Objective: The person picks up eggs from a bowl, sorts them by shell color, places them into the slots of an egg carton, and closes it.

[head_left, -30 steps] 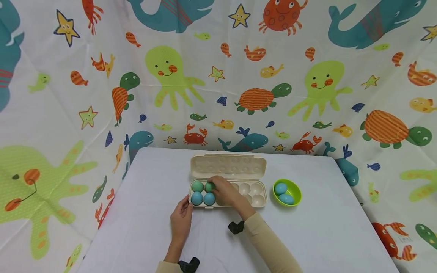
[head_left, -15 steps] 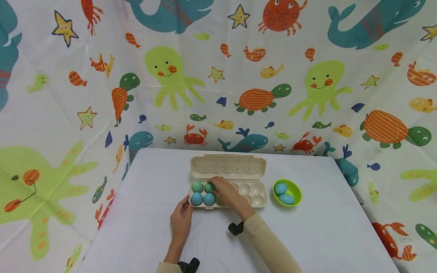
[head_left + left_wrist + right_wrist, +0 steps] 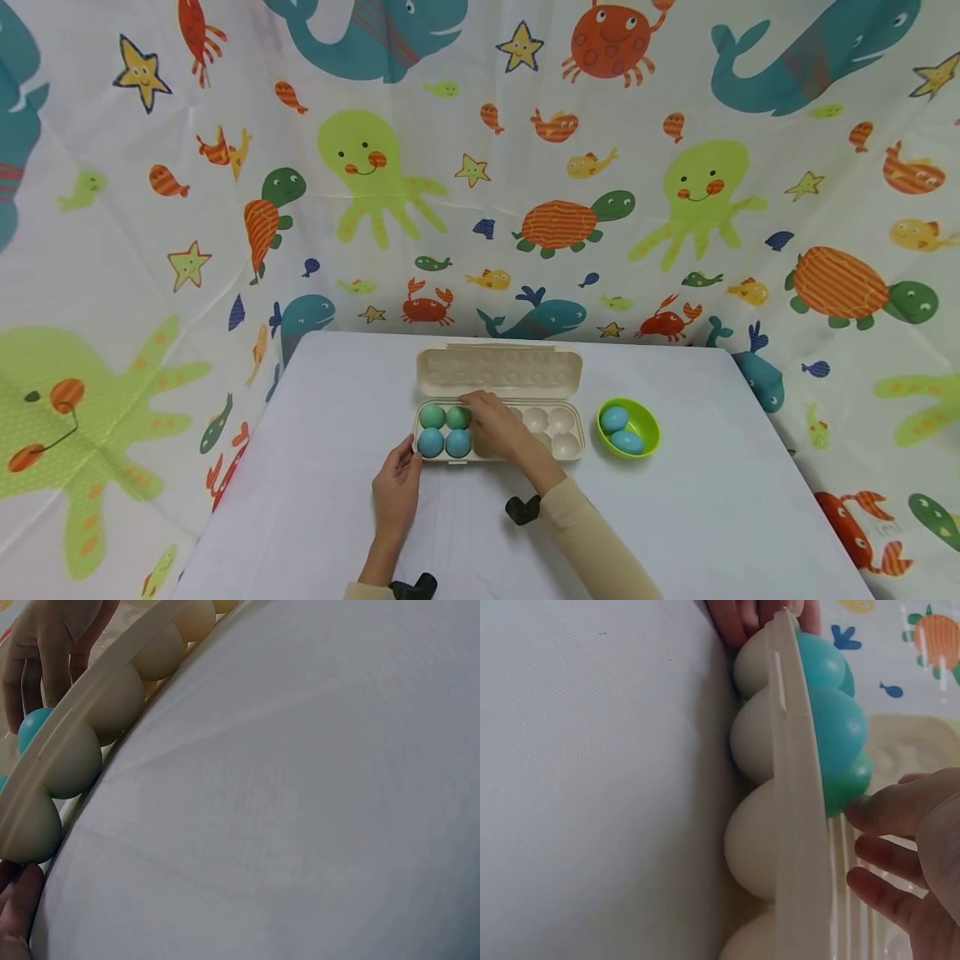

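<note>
A beige egg carton (image 3: 498,457) lies with its lid tipped back on the white table. Two green eggs fill its back-left cups, the outer egg (image 3: 432,415) and the inner green egg (image 3: 457,417). In front of them sit two blue eggs, one (image 3: 431,442) in the corner and one (image 3: 458,443) beside it. My left hand (image 3: 396,490) holds the carton's left end between thumb and fingers. Over the carton, my right hand (image 3: 502,429) pinches the inner green egg; the right wrist view shows the thumb (image 3: 889,808) against it. The hand hides some middle cups.
To the carton's right stands a lime-green bowl (image 3: 651,451) with two blue eggs (image 3: 614,418) in it. The open lid (image 3: 498,372) extends behind the cups. A sea-animal printed cloth (image 3: 480,183) hangs behind the table (image 3: 720,500).
The head view has tilted up slightly, so everything sits a little lower. Both hands keep their places at the carton, and the eggs have not visibly moved.
</note>
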A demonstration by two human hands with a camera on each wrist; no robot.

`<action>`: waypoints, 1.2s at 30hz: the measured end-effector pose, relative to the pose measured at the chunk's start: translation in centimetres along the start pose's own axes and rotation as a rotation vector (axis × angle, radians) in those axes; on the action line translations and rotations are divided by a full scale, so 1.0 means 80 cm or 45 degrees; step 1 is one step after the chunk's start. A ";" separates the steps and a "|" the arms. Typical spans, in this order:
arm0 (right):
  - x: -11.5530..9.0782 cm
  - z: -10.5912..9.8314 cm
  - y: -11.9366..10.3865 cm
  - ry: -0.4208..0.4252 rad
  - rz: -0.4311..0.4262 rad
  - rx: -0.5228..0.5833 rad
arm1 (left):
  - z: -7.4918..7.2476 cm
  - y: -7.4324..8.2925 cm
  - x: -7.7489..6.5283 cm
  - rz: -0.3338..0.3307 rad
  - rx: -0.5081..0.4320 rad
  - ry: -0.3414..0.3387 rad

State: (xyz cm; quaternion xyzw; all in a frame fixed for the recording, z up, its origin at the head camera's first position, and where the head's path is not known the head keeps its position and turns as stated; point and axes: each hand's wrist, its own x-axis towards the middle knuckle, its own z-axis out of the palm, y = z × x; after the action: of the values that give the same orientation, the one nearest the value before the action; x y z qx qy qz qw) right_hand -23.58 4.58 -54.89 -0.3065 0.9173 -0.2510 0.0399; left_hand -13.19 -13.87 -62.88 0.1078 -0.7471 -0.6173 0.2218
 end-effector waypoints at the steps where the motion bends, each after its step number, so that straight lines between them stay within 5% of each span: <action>1: -0.003 -0.001 0.001 0.011 -0.003 -0.004 | 0.000 0.000 0.000 -0.006 -0.001 0.001; 11: -0.035 -0.034 0.014 0.216 -0.033 -0.087 | 0.000 0.000 0.001 -0.007 -0.005 0.006; 25: -0.085 -0.082 0.061 0.464 0.164 -0.169 | 0.001 0.001 -0.001 -0.013 0.011 -0.014; 36: -0.125 -0.113 0.103 0.533 0.207 -0.191 | -0.001 0.001 0.000 -0.027 -0.021 -0.011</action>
State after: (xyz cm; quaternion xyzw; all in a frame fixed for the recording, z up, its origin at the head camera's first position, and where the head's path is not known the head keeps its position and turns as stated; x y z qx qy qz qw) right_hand -22.02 20.01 -51.81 -0.1751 0.9434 -0.2361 -0.1538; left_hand -13.14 -13.89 -62.81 0.1112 -0.7417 -0.6262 0.2130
